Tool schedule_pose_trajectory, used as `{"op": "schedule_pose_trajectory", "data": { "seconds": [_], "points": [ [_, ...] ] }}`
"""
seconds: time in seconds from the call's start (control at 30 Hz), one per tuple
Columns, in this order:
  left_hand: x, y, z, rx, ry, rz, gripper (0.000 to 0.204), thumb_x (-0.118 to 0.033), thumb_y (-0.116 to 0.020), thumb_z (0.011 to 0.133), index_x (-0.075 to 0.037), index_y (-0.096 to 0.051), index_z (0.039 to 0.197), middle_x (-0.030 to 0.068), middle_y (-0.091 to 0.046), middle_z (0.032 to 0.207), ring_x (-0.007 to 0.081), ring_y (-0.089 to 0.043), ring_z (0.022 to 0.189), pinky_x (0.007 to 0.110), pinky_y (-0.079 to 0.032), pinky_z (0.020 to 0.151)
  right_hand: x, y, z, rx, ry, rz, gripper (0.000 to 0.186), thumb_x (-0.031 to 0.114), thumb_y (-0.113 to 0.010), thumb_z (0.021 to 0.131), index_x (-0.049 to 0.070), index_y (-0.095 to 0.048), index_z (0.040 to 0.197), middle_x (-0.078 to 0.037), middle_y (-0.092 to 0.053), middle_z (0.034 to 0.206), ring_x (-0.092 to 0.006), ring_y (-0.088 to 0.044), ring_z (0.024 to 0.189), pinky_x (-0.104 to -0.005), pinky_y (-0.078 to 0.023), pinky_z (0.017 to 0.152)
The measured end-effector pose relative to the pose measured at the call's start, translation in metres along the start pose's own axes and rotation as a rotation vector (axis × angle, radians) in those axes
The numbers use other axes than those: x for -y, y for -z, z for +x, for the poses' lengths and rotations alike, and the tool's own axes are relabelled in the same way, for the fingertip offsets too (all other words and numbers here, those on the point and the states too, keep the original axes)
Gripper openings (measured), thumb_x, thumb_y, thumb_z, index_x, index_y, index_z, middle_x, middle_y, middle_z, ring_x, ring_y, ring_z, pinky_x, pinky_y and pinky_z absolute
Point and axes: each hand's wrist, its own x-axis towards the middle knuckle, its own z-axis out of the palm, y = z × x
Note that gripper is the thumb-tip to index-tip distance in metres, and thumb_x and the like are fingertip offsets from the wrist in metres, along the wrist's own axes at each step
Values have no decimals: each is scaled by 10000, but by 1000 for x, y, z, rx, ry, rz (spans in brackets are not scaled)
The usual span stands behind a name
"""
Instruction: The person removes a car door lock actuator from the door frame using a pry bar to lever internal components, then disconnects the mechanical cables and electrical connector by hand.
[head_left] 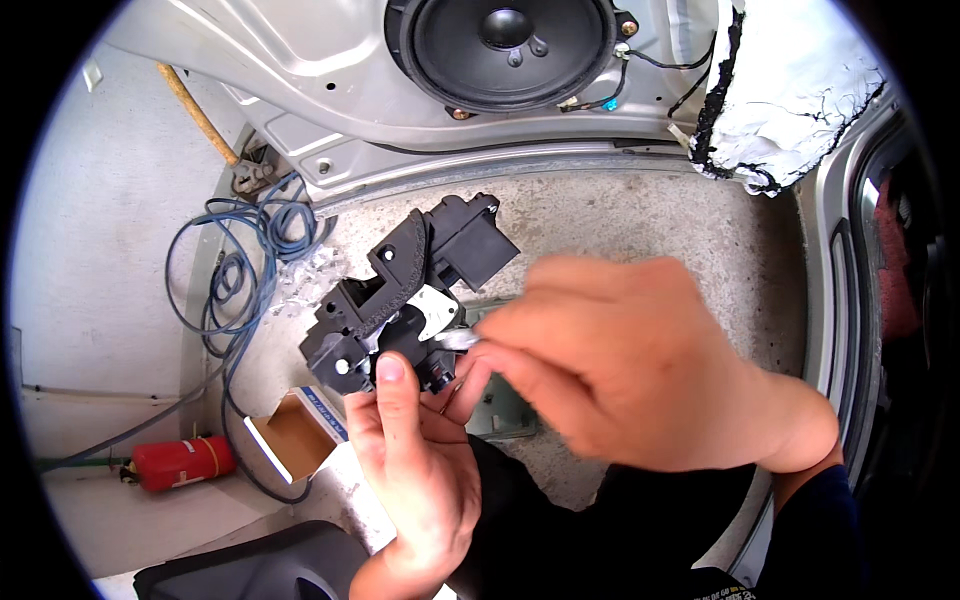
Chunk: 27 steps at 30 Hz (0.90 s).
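Observation:
My left hand [420, 460] grips a black plastic car door latch [385, 285] from below, its thumb pressed on the lower face. The latch is held up at a tilt, with a pale metal plate [437, 310] showing in its middle. From the right comes my right hand [620, 360], somewhat blurred, its fingers pinched together at the latch's right side. A small silver metal piece [458, 340] pokes out from between those fingertips and touches the latch. Whether it is a tool or a part of the latch I cannot tell.
A silver door panel with a round black speaker [505, 45] stands ahead. Coiled blue hose [235, 265], an open cardboard box [295, 435] and a red fire extinguisher [183, 463] lie at left. Below is a black plastic panel [255, 570]; the car's door sill [835, 300] runs along the right.

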Motion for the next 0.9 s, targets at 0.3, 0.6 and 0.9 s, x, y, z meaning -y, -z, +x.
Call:
{"op": "schedule_pose_trajectory", "data": {
  "seconds": [0.3, 0.6, 0.9],
  "points": [
    [25, 10, 6, 19, -259, 174, 337, -180, -623, 907, -36, -480, 1175, 104, -635, 989, 147, -643, 812, 299, -592, 639, 3, -24, 0, 112, 20, -223, 115, 71, -667, 724, 74, -562, 771, -9, -495, 669, -175, -529, 565, -301, -354, 392],
    [32, 13, 15, 51, -537, 361, 265, -165, -571, 940, -33, -507, 1162, 80, -638, 1009, 131, -627, 869, 240, -503, 716, -11, -35, 12, -15, -71, 5, 121, 67, -636, 788, 25, -579, 690, -71, -489, 548, -241, -484, 475, -342, -332, 427],
    [32, 11, 13, 120, -608, 476, 296, -123, -622, 907, -16, -525, 1166, 61, -632, 992, 93, -584, 840, 224, -466, 728, -11, -21, 18, 128, -332, 155, 176, 90, -642, 780, 7, -604, 630, -74, -436, 449, -190, -390, 402, -310, -287, 425]
  ]
}}
